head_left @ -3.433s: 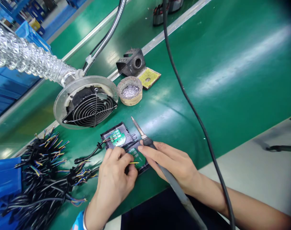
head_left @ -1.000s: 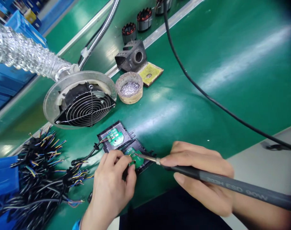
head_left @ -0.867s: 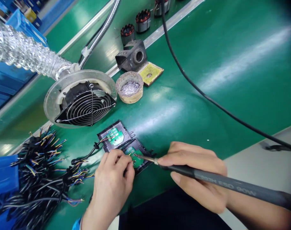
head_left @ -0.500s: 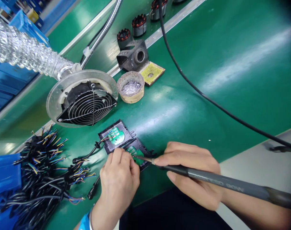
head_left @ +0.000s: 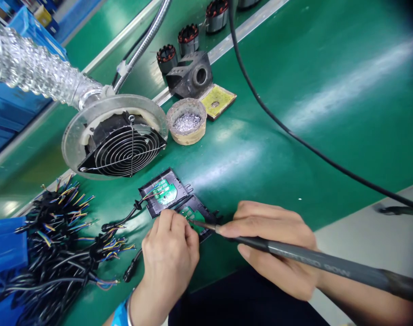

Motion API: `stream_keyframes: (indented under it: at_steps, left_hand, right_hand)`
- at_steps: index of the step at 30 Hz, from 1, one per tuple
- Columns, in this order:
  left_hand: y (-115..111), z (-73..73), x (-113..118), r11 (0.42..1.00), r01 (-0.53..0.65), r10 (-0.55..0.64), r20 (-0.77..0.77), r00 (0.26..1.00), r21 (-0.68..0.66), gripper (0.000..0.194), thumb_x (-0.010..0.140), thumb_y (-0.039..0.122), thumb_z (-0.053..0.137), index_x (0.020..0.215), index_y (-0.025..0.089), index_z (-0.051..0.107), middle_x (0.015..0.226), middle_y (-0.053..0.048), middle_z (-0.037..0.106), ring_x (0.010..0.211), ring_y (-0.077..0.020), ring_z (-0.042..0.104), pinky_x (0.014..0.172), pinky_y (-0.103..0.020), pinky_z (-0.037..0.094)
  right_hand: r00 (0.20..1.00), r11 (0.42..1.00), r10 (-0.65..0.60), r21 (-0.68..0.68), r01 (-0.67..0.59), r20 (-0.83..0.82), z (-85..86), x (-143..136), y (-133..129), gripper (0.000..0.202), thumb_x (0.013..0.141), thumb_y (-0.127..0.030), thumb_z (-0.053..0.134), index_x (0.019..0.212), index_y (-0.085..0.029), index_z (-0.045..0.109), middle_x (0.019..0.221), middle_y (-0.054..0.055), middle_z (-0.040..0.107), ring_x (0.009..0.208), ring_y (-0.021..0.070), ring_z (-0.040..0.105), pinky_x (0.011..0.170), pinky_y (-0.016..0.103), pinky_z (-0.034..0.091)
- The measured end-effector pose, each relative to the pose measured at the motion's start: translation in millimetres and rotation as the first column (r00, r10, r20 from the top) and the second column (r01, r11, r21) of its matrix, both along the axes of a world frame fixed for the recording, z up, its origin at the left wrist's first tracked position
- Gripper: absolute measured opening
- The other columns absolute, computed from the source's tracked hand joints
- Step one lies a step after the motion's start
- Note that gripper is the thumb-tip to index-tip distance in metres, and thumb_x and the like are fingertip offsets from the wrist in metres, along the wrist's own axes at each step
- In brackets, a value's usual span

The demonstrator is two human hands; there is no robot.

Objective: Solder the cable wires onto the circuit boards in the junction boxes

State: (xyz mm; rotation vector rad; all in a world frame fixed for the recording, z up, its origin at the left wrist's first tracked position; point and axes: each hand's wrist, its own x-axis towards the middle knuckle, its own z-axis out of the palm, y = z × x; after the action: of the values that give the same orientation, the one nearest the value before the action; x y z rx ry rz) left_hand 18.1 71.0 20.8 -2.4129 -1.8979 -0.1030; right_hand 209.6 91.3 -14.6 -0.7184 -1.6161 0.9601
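Observation:
My right hand [head_left: 277,246] holds a soldering iron [head_left: 304,256] like a pen. The iron's tip touches or nearly touches a green circuit board [head_left: 197,221] in a black plastic case half [head_left: 206,210]. My left hand [head_left: 170,249] is closed at that board's left edge, fingertips pinched on the end of a black cable [head_left: 136,260]; the held wires are hidden under the fingers. Just beyond lies a second case half [head_left: 155,209], whose green board [head_left: 167,192] has thin coloured wires attached and a black cable leading off left.
A round fume extractor fan [head_left: 125,149] hangs at upper left. Behind the boards stand a bowl of solder bits [head_left: 187,131], an iron stand [head_left: 193,77] and a yellow sponge [head_left: 218,100]. Bundled cables [head_left: 57,253] lie left; several motor stators [head_left: 189,38] stand at the back.
Both hands, the iron and the boards keep nearly the same places. The view has shifted slightly.

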Motion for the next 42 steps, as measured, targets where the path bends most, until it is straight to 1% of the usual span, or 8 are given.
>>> stream_keyframes:
  at_steps: [7, 17, 21, 25, 31, 35, 38, 42]
  left_hand:
    - [1, -1.0, 1, 1.000, -0.006, 0.006, 0.010, 1.000, 0.011, 0.014, 0.083, 0.014, 0.055, 0.070, 0.021, 0.058, 0.076, -0.001, 0.062, 0.063, -0.0151, 0.058, 0.051, -0.028, 0.038]
    - [1, 0.0, -1, 1.000, 0.003, -0.003, 0.015, 1.000, -0.011, 0.014, 0.084, 0.014, 0.054, 0.072, 0.021, 0.057, 0.077, -0.001, 0.061, 0.064, -0.0159, 0.057, 0.051, -0.027, 0.039]
    - [1, 3.4, -3, 0.998, 0.015, -0.010, 0.080, 0.997, -0.065, 0.012, 0.086, 0.015, 0.053, 0.077, 0.021, 0.057, 0.080, -0.002, 0.061, 0.066, -0.0158, 0.059, 0.052, -0.026, 0.042]
    - [-4, 19.0, -18, 0.987, 0.129, -0.104, 0.221, 0.970, -0.100, 0.009, 0.090, 0.019, 0.054, 0.097, 0.021, 0.059, 0.097, -0.004, 0.063, 0.084, -0.0176, 0.062, 0.071, -0.028, 0.052]
    - [-7, 36.6, -59, 0.974, 0.151, -0.143, 0.061, 0.988, -0.169, 0.076, 0.077, 0.032, 0.076, 0.140, 0.018, 0.035, 0.138, -0.016, 0.047, 0.126, -0.0329, 0.045, 0.104, -0.048, 0.043]
    - [4, 37.2, -72, 0.988, 0.058, -0.081, -0.165, 0.983, -0.140, 0.087, 0.075, 0.021, 0.073, 0.148, 0.017, 0.026, 0.152, -0.021, 0.030, 0.130, -0.0422, 0.037, 0.101, -0.058, 0.040]
    - [15, 37.9, -74, 0.994, 0.040, -0.063, -0.218, 0.974, -0.106, 0.074, 0.077, 0.017, 0.065, 0.144, 0.010, 0.033, 0.138, -0.025, 0.045, 0.119, -0.0419, 0.046, 0.093, -0.057, 0.044]
    - [24, 36.7, -69, 0.980, 0.099, -0.118, -0.109, 0.987, -0.170, 0.047, 0.081, 0.001, 0.042, 0.125, 0.011, 0.052, 0.105, -0.013, 0.059, 0.095, -0.0265, 0.058, 0.086, -0.041, 0.050]
  right_hand:
    - [0.997, 0.999, -0.029, 0.038, 0.027, 0.075, 10.6, 2, 2, 0.033, 0.074, -0.005, 0.050, 0.097, -0.017, 0.070, 0.067, 0.004, 0.062, 0.053, 0.0131, 0.053, 0.047, 0.027, 0.044]
    - [0.984, 0.985, -0.172, 0.044, 0.170, 0.046, 17.1, 8, -1, 0.040, 0.074, -0.005, 0.053, 0.108, -0.020, 0.067, 0.075, 0.003, 0.063, 0.062, 0.0145, 0.061, 0.054, 0.028, 0.053]
    - [0.990, 0.993, -0.110, 0.053, 0.106, 0.082, 15.2, 5, -4, 0.038, 0.077, -0.007, 0.053, 0.110, -0.019, 0.065, 0.069, 0.002, 0.062, 0.055, 0.0141, 0.059, 0.049, 0.027, 0.051]
    - [0.977, 0.980, -0.180, 0.111, 0.168, 0.115, 10.4, -3, -4, 0.039, 0.085, -0.007, 0.053, 0.121, -0.020, 0.060, 0.069, 0.000, 0.064, 0.053, 0.0123, 0.058, 0.047, 0.024, 0.049]
    - [0.902, 0.959, -0.250, 0.220, 0.179, 0.352, 1.6, -22, -2, 0.029, 0.086, -0.010, 0.061, 0.113, -0.018, 0.060, 0.091, 0.006, 0.071, 0.076, 0.0168, 0.066, 0.069, 0.030, 0.058]
    - [0.901, 0.956, -0.273, 0.197, 0.216, 0.337, 2.1, -25, 1, 0.031, 0.087, -0.005, 0.057, 0.115, -0.018, 0.058, 0.102, 0.008, 0.071, 0.083, 0.0162, 0.070, 0.074, 0.028, 0.059]
    - [0.899, 0.962, -0.260, 0.174, 0.210, 0.352, 5.4, -25, 6, 0.032, 0.089, -0.007, 0.057, 0.119, -0.019, 0.057, 0.106, 0.007, 0.071, 0.086, 0.0162, 0.071, 0.077, 0.027, 0.059]
    - [0.890, 0.961, -0.267, 0.172, 0.216, 0.369, 5.1, -20, 13, 0.033, 0.090, -0.009, 0.057, 0.122, -0.019, 0.056, 0.106, 0.007, 0.072, 0.084, 0.0150, 0.072, 0.074, 0.024, 0.059]
